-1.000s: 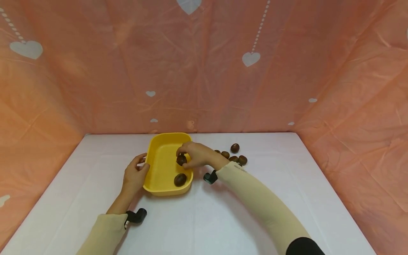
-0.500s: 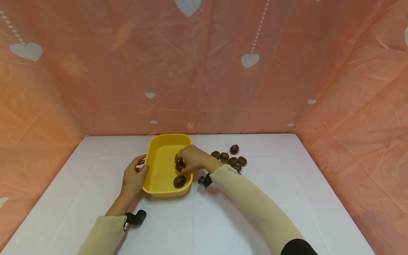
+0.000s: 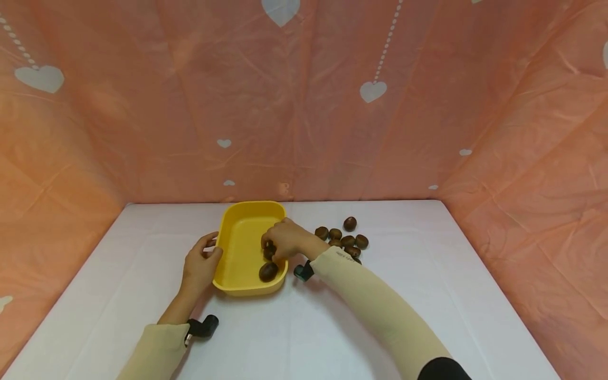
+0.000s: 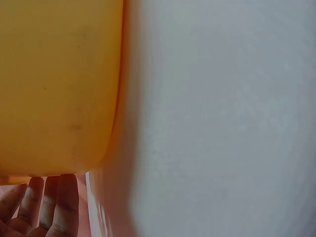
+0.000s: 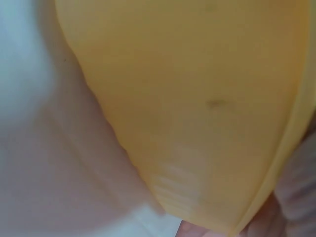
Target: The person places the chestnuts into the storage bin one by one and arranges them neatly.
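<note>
A yellow rectangular tray [image 3: 237,264] stands at the back left of the white table. My left hand [image 3: 198,268] rests against the tray's left side, thumb near the rim. In the left wrist view its extended fingers [image 4: 67,202] touch the outer wall. My right hand [image 3: 288,240] reaches over the right rim and pinches a brown chestnut [image 3: 269,252] low inside the tray, partly hidden by the fingers. Just in front of it, a second chestnut [image 3: 268,272] lies on the tray floor. The right wrist view mostly shows the tray's outer wall [image 5: 197,98].
Several chestnuts [image 3: 348,241] lie loosely grouped on the table right of the tray, some partly behind the right forearm. One chestnut [image 3: 350,224] sits a little farther back. An orange curtain [image 3: 304,132] with pale hearts encloses the table's back and sides.
My right hand has moved slightly down and nearer inside the tray with its chestnut, bringing it close to the other one. The left hand holds its place at the tray.
</note>
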A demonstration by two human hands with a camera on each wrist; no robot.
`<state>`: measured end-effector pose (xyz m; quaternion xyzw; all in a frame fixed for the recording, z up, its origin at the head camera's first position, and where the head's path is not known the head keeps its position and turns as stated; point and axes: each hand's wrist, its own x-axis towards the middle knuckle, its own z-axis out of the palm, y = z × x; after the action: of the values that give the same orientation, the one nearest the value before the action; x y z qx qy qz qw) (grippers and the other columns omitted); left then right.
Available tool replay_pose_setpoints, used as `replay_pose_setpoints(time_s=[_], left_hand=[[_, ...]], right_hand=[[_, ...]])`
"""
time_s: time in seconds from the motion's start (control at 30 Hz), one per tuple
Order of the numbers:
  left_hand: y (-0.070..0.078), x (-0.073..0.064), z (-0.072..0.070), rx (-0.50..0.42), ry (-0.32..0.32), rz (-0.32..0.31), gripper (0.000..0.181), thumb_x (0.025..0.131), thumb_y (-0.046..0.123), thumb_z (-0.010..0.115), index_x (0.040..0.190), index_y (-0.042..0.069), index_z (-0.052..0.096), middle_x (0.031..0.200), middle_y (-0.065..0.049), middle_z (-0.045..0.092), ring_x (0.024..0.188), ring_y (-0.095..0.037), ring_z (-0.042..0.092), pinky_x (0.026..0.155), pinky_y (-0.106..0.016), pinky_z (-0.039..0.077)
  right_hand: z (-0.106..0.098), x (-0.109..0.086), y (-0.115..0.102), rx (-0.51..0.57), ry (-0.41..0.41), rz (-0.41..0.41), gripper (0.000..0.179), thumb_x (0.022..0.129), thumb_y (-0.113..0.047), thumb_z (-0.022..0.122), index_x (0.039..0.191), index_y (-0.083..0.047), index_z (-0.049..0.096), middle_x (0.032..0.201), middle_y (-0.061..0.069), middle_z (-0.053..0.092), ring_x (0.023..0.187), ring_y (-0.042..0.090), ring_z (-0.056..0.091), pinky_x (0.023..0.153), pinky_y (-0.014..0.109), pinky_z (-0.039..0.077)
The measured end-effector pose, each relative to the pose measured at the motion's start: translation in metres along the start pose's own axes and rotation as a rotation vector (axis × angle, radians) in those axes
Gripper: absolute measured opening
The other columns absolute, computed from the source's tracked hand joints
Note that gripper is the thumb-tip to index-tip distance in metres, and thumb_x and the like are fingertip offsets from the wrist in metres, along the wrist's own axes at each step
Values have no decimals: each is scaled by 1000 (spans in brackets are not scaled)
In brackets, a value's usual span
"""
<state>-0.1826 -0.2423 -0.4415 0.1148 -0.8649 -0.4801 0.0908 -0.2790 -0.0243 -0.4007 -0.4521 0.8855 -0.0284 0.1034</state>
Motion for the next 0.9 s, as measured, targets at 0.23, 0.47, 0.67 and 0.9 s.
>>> replay_pose_setpoints(time_s=[0.23,0.47,0.67,0.9], left_hand=[[-2,0,1,-2,15,12,46,93,18,50,139,11,50,129,-17,58,96,-22,61,68,-15,47],[-1,-1,-1,-4,9,9,45,95,17,50,139,12,49,130,-17,58,98,-24,60,67,-13,46],[1,-2,-2,-13,-7,3,45,95,17,50,140,11,48,131,-17,57,103,-28,60,67,-12,45],[2,-2,-1,0,4,1,46,95,17,50,140,12,48,130,-17,57,102,-27,60,67,-13,45]], right_hand=[[-1,0,-4,-32,-31,23,29,76,-29,76,104,-32,70,95,-15,67,91,8,56,92,32,31],[0,2,-6,-63,-45,51,32,73,-30,78,104,-33,69,90,-17,66,90,9,55,92,30,31],[1,2,-7,-71,-54,60,30,74,-29,77,102,-33,69,86,-18,65,88,8,55,90,30,31],[1,1,-7,-102,-42,47,32,76,-27,76,107,-31,69,93,-14,66,90,9,56,92,31,33]])
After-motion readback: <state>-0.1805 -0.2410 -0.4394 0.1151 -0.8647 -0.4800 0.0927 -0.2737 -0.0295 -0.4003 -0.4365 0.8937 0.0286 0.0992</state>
